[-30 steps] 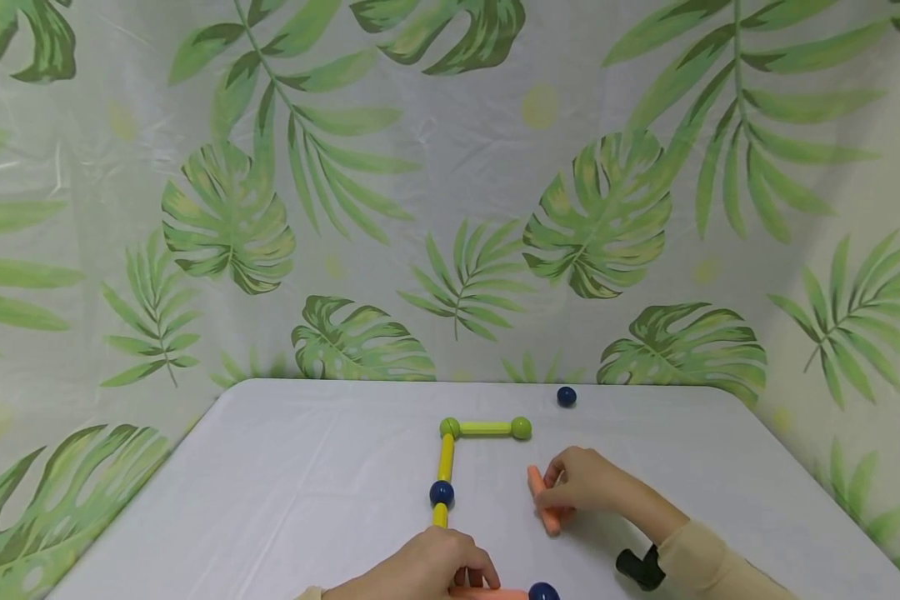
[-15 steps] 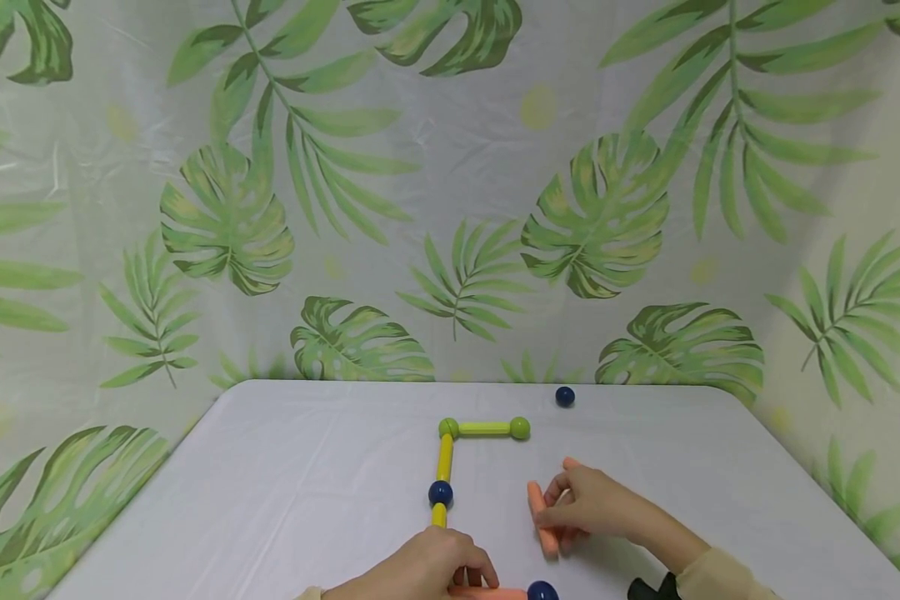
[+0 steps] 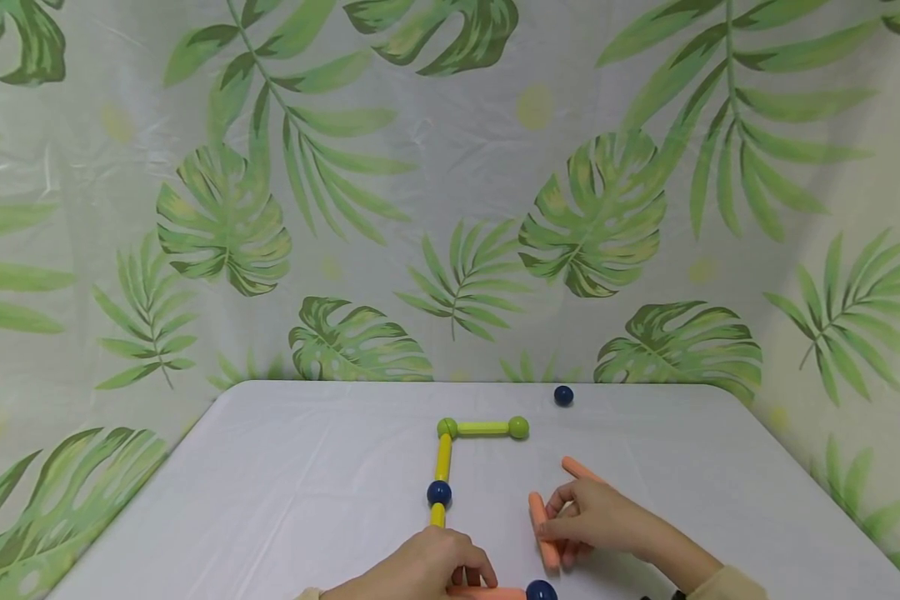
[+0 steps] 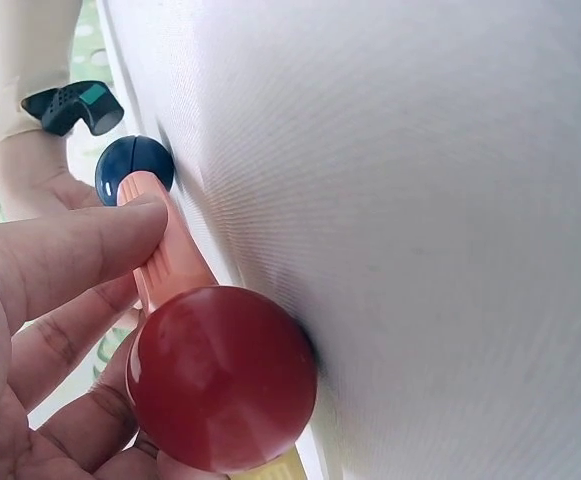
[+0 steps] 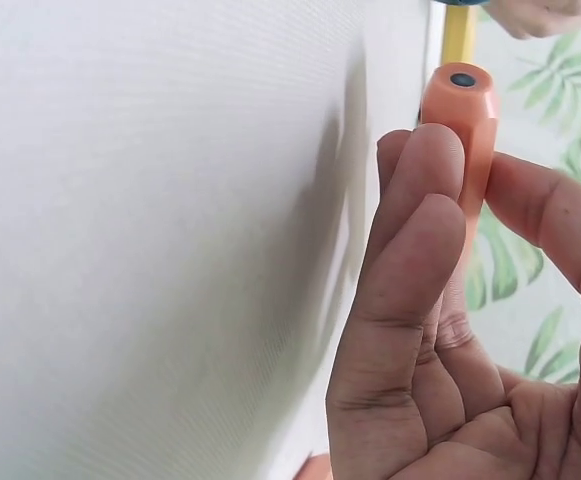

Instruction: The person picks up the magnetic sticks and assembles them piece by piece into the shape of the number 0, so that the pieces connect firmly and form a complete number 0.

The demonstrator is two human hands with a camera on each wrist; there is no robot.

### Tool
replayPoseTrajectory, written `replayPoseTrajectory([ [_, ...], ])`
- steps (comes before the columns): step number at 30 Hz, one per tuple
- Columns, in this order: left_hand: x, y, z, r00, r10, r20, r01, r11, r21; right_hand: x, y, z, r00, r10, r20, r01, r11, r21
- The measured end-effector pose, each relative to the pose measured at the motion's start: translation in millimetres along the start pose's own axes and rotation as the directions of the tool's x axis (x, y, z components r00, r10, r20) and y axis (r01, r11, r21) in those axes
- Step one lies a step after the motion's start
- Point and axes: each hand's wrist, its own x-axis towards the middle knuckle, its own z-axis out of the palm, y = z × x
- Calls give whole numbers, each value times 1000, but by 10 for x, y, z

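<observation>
My left hand [image 3: 431, 567] pinches an orange magnetic rod [image 4: 180, 250] at the table's near edge. One end of this rod meets a dark blue ball [image 3: 542, 592]; a red ball [image 4: 222, 380] sits at its other end in the left wrist view. Between thumb and fingers, my right hand [image 3: 603, 521] holds a second orange rod [image 3: 543, 533], whose end with a dark dot faces the right wrist camera. A third orange rod [image 3: 581, 469] lies behind the right hand, partly hidden by it.
A chain of yellow rods [image 3: 444, 457], a blue ball [image 3: 439, 492], a lime rod [image 3: 483, 428] and two green balls [image 3: 519, 427] runs across the middle of the white table [image 3: 307, 483]. A loose blue ball [image 3: 563, 396] rests near the far edge.
My right hand has moved nearer and slightly right with its orange rod, uncovering more of the orange rod behind it. My left hand stays in place on its rod.
</observation>
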Motion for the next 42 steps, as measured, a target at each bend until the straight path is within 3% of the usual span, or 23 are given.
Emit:
replayPoseTrajectory([
  [5,-59,207,-90,998,-56,-15,55,998,-36,-14,21,22,1000,-13,11,13,999,33],
  [9,-58,202,-87,998,-65,-13,64,997,-44,-30,23,33,999,-31,12,30,998,50],
  [14,-16,40,-29,1000,-23,-3,23,999,-33,-28,20,50,1000,-16,13,15,998,65],
  [16,12,-72,33,1000,-13,-1,13,1000,-28,-24,25,57,1000,-11,12,10,998,69],
  [19,91,-355,196,1000,11,-15,-12,1000,-27,-17,42,67,1000,-9,11,8,997,81],
  [21,80,-344,194,1000,13,-23,-13,1000,-25,-12,52,77,1000,2,7,-3,996,84],
  [23,47,-228,132,1000,1,-26,-2,999,-38,-4,59,86,1000,16,3,-16,996,84],
  [26,-45,125,-51,999,-40,-24,39,998,-48,-3,63,97,999,33,0,-33,996,82],
  [28,-56,177,-79,999,-39,-25,38,998,-47,-7,66,98,1000,30,1,-30,996,87],
  [42,-59,189,-96,999,-47,-12,46,997,-57,-53,70,118,999,43,16,-44,992,122],
])
